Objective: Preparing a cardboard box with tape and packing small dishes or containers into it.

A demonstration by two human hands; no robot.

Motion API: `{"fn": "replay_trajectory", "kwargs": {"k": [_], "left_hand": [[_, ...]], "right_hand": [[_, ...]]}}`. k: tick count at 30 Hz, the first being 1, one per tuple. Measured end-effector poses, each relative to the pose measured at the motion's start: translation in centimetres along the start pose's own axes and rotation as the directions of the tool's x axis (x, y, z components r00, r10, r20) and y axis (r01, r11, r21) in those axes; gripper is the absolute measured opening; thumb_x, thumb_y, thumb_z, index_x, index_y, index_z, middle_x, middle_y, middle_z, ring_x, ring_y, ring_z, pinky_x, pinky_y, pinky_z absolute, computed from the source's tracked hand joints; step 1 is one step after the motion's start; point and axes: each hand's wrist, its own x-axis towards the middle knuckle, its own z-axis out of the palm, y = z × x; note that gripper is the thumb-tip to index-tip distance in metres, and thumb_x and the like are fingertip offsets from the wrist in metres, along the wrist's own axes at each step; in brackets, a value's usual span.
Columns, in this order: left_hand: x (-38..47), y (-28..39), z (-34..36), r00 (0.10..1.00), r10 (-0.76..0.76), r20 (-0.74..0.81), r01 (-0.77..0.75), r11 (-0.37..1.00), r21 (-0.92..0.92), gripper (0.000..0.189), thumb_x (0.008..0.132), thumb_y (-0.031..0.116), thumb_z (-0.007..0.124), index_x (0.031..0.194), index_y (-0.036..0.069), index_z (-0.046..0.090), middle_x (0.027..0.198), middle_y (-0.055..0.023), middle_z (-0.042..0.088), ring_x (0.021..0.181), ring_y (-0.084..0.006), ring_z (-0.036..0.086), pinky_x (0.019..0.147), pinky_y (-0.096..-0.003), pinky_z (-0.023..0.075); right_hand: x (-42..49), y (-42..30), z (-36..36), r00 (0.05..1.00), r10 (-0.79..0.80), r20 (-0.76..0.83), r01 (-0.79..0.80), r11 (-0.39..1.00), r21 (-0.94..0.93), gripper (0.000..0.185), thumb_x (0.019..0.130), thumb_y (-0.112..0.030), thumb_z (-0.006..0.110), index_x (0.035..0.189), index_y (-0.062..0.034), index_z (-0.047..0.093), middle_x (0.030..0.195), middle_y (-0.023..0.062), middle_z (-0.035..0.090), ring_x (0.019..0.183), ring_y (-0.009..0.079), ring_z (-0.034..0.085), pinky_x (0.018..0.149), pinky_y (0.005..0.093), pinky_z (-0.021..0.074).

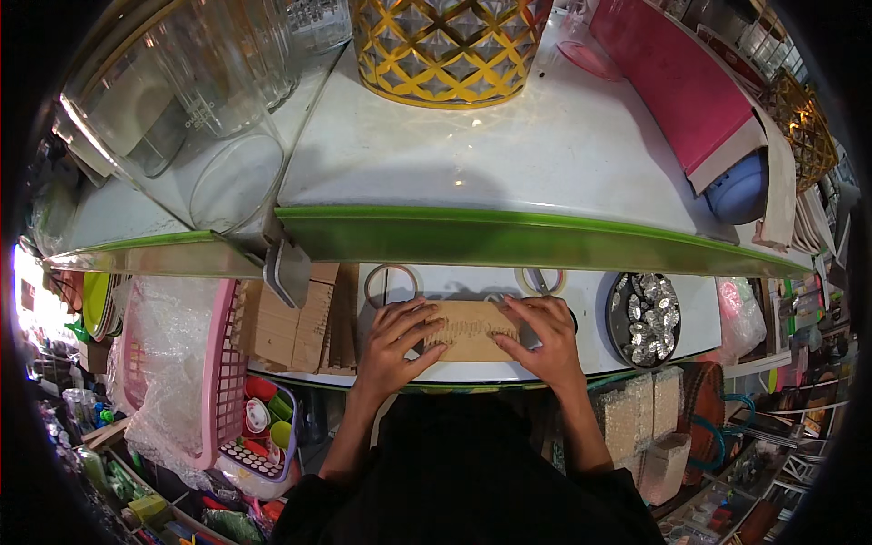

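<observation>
A small brown cardboard piece with torn, ragged patches lies on the lower white shelf in front of me. My left hand rests on its left side, fingers spread over the top and thumb near its lower edge. On the right side, my right hand touches it with fingertips and thumb. Behind the left hand is a roll of tape. Scissors lie by another tape roll behind the right hand. Farther right, a dark round tray holds many shiny silver metal pieces.
An upper white shelf with a green edge overhangs the hands. It bears glass jars, a gold-patterned glass vessel and a pink box. Stacked cardboard and a pink plastic basket stand left; bubble-wrapped boxes sit lower right.
</observation>
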Motion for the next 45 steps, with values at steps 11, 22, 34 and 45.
{"fn": "replay_trajectory", "kwargs": {"k": [11,22,34,45], "left_hand": [[-1.1,-0.6,1.2,0.988,0.1,-0.116,-0.086,0.989,0.12,0.038,0.071,0.025,0.081,0.102,0.006,0.07,0.108,-0.0059,0.068,0.115,-0.025,0.059,0.096,-0.0468,0.0407],[-1.8,-1.5,2.1,0.974,0.135,-0.184,-0.123,0.99,0.075,0.044,0.065,0.033,0.084,0.097,0.009,0.065,0.109,-0.0046,0.067,0.113,-0.026,0.059,0.095,-0.0482,0.0414],[-1.8,-1.6,2.2,0.972,0.18,-0.151,-0.17,0.982,0.077,0.035,0.063,0.03,0.083,0.089,0.01,0.069,0.111,-0.0064,0.063,0.113,-0.0298,0.057,0.091,-0.0475,0.0429],[-2.6,-1.9,2.8,0.977,0.134,-0.167,-0.136,0.991,0.0,0.032,0.066,0.024,0.085,0.088,0.009,0.069,0.115,-0.0085,0.062,0.117,-0.0313,0.056,0.091,-0.047,0.0431]], "right_hand": [[5.3,-3.0,0.9,0.858,0.099,0.504,-0.315,0.876,0.365,0.017,0.083,-0.018,0.071,0.089,-0.0016,0.069,0.084,0.0118,0.066,0.072,0.023,0.066,0.068,0.0335,0.0527],[6.0,-3.4,2.4,0.839,0.091,0.537,-0.253,0.938,0.237,0.018,0.081,-0.021,0.073,0.086,-0.0041,0.07,0.085,0.0098,0.067,0.072,0.0249,0.065,0.067,0.0339,0.0498],[5.9,-3.1,3.4,0.878,0.079,0.472,-0.181,0.968,0.174,0.018,0.081,-0.023,0.073,0.085,-0.0056,0.07,0.084,0.0095,0.066,0.074,0.0278,0.066,0.068,0.0361,0.0513],[5.6,-2.8,3.8,0.903,0.094,0.419,-0.195,0.959,0.205,0.022,0.077,-0.022,0.077,0.089,-0.0046,0.07,0.082,0.0079,0.063,0.063,0.0194,0.06,0.062,0.0334,0.0484]]}}
